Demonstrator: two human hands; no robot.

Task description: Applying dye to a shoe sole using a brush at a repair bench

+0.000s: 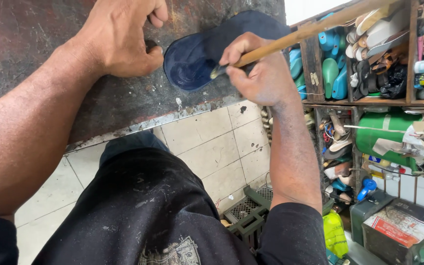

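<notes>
A dark blue shoe sole (197,56) lies flat on a stained, dark work surface (35,34). My right hand (258,68) grips a brush with a long wooden handle (315,28); its tip rests on the wet, glossy near end of the sole. My left hand (121,37) is loosely curled on the work surface just left of the sole, with the thumb pressing at the sole's edge. Both forearms reach forward over my dark, dusty shorts.
Wooden shelves (410,59) at the right hold shoe lasts, soles and scraps. Below stand a green metal can (398,228), a yellow bottle (333,230) and a dark plastic crate (246,213) on the white tiled floor (207,147).
</notes>
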